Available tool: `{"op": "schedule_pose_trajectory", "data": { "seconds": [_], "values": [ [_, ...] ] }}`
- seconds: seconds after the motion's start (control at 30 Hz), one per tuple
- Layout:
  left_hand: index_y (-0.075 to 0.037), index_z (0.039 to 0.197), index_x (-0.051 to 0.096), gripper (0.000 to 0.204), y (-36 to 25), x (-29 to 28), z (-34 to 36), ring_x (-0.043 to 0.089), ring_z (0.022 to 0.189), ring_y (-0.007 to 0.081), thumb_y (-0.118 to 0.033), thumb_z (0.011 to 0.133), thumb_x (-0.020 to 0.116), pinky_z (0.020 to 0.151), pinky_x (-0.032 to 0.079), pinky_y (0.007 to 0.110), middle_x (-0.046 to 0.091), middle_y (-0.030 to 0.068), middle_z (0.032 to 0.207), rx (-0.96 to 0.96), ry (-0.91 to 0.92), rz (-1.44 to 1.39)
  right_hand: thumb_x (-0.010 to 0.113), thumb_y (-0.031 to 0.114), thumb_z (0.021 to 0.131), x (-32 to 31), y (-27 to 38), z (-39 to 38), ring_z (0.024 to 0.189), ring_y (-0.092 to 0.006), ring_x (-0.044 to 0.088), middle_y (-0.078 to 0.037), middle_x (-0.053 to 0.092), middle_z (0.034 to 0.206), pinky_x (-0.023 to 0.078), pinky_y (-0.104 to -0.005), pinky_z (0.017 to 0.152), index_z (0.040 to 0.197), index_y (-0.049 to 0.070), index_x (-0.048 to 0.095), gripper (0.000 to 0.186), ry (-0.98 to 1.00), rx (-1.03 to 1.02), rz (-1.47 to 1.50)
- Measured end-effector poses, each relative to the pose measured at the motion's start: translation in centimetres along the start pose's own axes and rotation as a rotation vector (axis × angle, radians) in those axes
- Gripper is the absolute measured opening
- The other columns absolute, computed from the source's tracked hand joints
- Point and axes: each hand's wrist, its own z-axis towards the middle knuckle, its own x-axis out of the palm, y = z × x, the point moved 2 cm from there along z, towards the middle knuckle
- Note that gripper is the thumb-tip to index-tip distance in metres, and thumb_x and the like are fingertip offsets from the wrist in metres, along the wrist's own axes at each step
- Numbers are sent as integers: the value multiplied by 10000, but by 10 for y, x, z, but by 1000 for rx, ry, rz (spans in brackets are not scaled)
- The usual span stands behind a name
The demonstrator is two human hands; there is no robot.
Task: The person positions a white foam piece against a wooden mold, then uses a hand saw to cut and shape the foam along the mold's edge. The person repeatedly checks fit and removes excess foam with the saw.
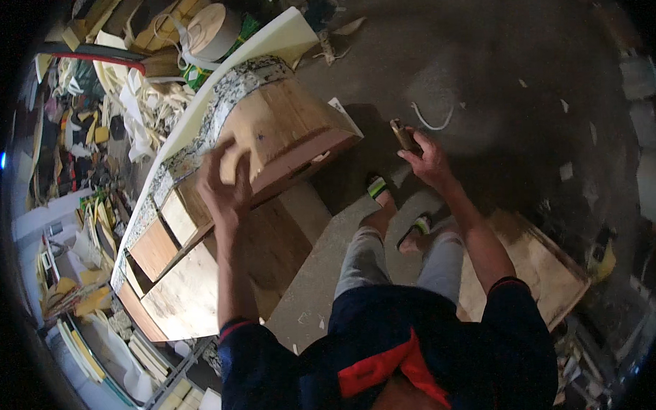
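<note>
A large curved wooden frame [296, 123], which looks like part of a sofa, stands to my left. Speckled foam [248, 81] and a cream foam strip [283, 44] line its curved outer edge. My left hand [226, 185] is over the frame's near end with thumb and fingers spread; whether the fingertips touch the wood I cannot tell. Out over the floor, away from the frame, my right hand [432, 162] is closed around a short brown tool with a metallic-looking end [401, 133]. Its exact kind is not clear.
Foam scraps [140, 103] and offcuts heap up beyond the frame on the left. A pale roll [210, 34] stands at the far left. Another wooden panel [528, 259] is behind my right arm. A white loop of cord [437, 123] lies on the concrete floor.
</note>
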Motion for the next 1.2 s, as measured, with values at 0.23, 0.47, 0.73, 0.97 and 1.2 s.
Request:
{"op": "schedule_pose_trajectory", "data": {
  "seconds": [0.23, 0.47, 0.73, 0.97, 1.2],
  "values": [
    [-21, 1255, 643, 455, 39, 68, 146, 633, 1160, 339, -246, 879, 767, 1007, 475, 419, 666, 200, 1225, 167, -213, 312, 751, 95, 880, 114, -89, 123, 956, -281, 689, -172, 672, 1108, 553, -373, 775, 1258, -6, 596, 421, 39, -245, 179],
    [-50, 1375, 571, 491, 62, 101, 150, 601, 1240, 321, -270, 953, 691, 1027, 464, 400, 617, 208, 1343, 226, -169, 496, 768, 117, 867, 191, -131, 200, 987, -276, 699, -144, 679, 1149, 566, -384, 808, 1322, 46, 589, 493, 169, -339, 232],
    [-25, 1412, 532, 503, 55, 101, 161, 561, 1268, 321, -342, 1023, 507, 1073, 420, 442, 587, 226, 1368, 113, 17, 664, 821, 131, 814, 234, -159, 237, 899, -229, 679, -121, 687, 1059, 569, -358, 772, 1385, 51, 567, 631, 96, -679, 470],
    [25, 1328, 588, 428, 42, 91, 144, 644, 1114, 276, -262, 1015, 538, 1003, 480, 383, 680, 191, 1226, 137, 83, 389, 782, 148, 844, 235, -154, 221, 809, -266, 695, -148, 662, 1001, 574, -371, 720, 1400, 37, 538, 617, 25, -787, 350],
    [-8, 1364, 572, 435, 77, 95, 170, 656, 1112, 242, -260, 1020, 488, 1025, 469, 346, 679, 149, 1248, 251, 103, 512, 721, 283, 926, 241, -154, 218, 948, -257, 688, -157, 663, 1155, 569, -352, 757, 1388, 13, 553, 561, -45, -747, 396]
  ]
}}
